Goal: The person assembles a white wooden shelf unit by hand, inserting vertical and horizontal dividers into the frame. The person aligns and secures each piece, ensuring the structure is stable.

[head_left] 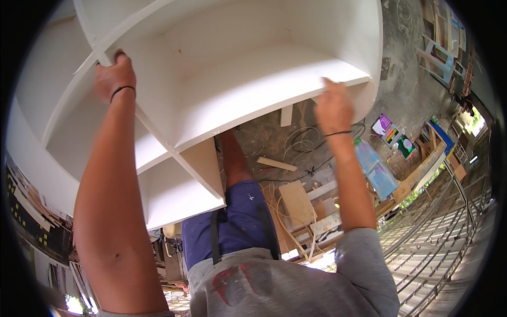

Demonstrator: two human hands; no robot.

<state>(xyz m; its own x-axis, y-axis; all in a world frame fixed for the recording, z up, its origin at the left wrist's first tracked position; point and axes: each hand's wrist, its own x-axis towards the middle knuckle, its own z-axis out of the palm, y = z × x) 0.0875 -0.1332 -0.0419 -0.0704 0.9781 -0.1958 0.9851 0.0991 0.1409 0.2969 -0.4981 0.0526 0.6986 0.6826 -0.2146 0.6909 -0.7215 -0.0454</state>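
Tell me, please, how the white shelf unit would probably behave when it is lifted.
The white shelf unit is probably stiff, since its panels cross and join. It is likely heavy, reaching out past both the left hand and right hand.

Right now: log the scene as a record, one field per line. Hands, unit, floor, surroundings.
Left hand: gripping the white shelf unit near a crossing of its boards
Right hand: at a front edge of the unit; blurred, grip unclear
Unit: several open-fronted compartments
Floor: grey floor, wood strip lying on it
Right side: light-blue plastic container, purple-and-white package
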